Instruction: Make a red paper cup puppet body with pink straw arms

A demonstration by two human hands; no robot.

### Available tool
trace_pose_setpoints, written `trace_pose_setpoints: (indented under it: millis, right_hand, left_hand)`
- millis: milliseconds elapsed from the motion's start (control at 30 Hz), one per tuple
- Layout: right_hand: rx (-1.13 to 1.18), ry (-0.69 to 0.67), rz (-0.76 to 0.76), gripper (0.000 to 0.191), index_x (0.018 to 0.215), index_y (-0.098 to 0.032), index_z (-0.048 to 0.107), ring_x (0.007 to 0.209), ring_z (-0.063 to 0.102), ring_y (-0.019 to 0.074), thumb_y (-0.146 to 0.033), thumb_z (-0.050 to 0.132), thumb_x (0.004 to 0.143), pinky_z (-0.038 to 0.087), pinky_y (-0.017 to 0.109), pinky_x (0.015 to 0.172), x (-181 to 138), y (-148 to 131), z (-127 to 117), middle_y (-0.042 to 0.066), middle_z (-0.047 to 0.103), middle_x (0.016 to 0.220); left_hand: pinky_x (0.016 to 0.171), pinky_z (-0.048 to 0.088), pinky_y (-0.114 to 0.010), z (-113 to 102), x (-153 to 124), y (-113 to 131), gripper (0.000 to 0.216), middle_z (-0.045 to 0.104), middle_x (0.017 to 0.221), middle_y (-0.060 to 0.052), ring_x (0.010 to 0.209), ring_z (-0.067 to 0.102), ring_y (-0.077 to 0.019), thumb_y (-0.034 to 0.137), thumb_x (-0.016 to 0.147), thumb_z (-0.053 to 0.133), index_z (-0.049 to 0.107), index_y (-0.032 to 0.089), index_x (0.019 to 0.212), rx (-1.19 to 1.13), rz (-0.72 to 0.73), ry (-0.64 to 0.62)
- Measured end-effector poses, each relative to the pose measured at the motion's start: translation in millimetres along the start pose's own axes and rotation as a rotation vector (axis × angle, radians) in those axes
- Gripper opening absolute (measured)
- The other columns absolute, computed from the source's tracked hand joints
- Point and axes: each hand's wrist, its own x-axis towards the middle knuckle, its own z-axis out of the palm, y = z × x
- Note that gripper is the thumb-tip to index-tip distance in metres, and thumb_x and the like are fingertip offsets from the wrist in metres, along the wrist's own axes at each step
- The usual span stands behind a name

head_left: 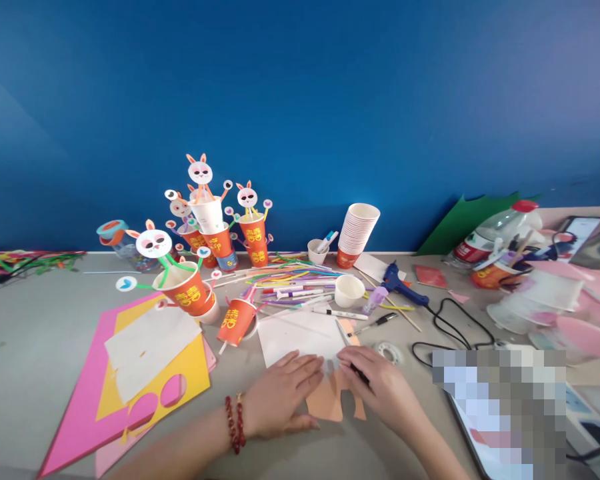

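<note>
My left hand [290,390] lies flat with its fingers stretched out, holding down a white sheet of paper [293,333] and the orange paper [325,403] below it. A curved piece has been cut out of the orange paper's near edge. At the right edge of the sheets, my right hand [380,383] is closed around a slim black tool [361,375]. Its fingers cover most of the tool, so I cannot make out the kind. Just beyond lie a white marker [347,314] and a black pen [377,324]. A tape roll [390,353] sits beside my right hand.
Rabbit-faced paper cup figures [183,293] stand at left, behind pink and yellow sheets [87,387]. Pipe cleaners and markers [300,293] spread across the middle. Stacked cups [359,233], a corded glue gun [405,290], a bottle [495,233] and a phone [467,433] are to the right.
</note>
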Motion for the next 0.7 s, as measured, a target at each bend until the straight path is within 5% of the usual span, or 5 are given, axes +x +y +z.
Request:
trace_pose_setpoints:
  millis: [133,367,533,633,700]
  right_hand:
    - [-0.056,-0.072,-0.084,0.025,0.106,-0.021,0.07,0.099,0.07,0.0245,-0.017,0.048,0.095,0.051,0.042,0.096,6.0,-1.7,6.8,0.009,0.076,0.107]
    - [-0.101,-0.083,-0.026,0.032,0.105,-0.02,0.07,0.096,0.072,0.0232,-0.01,0.04,0.095,0.043,0.049,0.107,7.0,-1.9,11.7,0.008,0.077,0.106]
    - [-0.07,-0.088,-0.005,0.032,0.099,-0.023,0.072,0.097,0.073,0.0218,-0.013,0.042,0.094,0.041,0.046,0.11,6.1,3.1,12.0,0.005,0.077,0.106]
    - [-0.047,-0.102,0.012,0.032,0.098,-0.024,0.073,0.098,0.073,0.0214,-0.014,0.043,0.094,0.038,0.046,0.112,6.5,5.2,13.0,0.004,0.078,0.107]
    - [-0.033,-0.114,0.015,0.032,0.099,-0.024,0.073,0.099,0.072,0.0214,-0.015,0.043,0.094,0.037,0.046,0.112,7.8,5.8,13.0,0.004,0.078,0.107]
  left_hand:
    - [0.123,0.017,-0.049,0.9,16.3,-10.7,0.09,0.026,0.162,-0.012,0.149,0.025,-0.028,0.07,0.091,0.035,0.005,0.017,0.157,-0.03,0.092,-0.071]
    - [0.123,0.018,-0.046,11.4,14.8,-22.6,0.091,0.023,0.163,-0.01,0.15,0.023,-0.0273,0.072,0.09,0.035,0.005,0.019,0.157,0.043,0.068,-0.028]
    - [0.123,0.016,-0.048,9.1,15.4,-46.2,0.089,0.025,0.162,-0.011,0.15,0.023,-0.0271,0.073,0.089,0.035,0.012,0.021,0.157,0.119,-0.071,0.015]
    - [0.121,0.017,-0.054,-0.4,16.4,-58.3,0.089,0.028,0.16,-0.017,0.149,0.024,-0.0319,0.071,0.09,0.034,0.017,0.014,0.156,0.215,-0.31,0.116]
    - [0.122,0.017,-0.052,-3.3,17.2,-56.8,0.086,0.024,0.162,-0.016,0.15,0.021,-0.0311,0.068,0.093,0.034,0.016,0.014,0.156,0.231,-0.306,0.147]
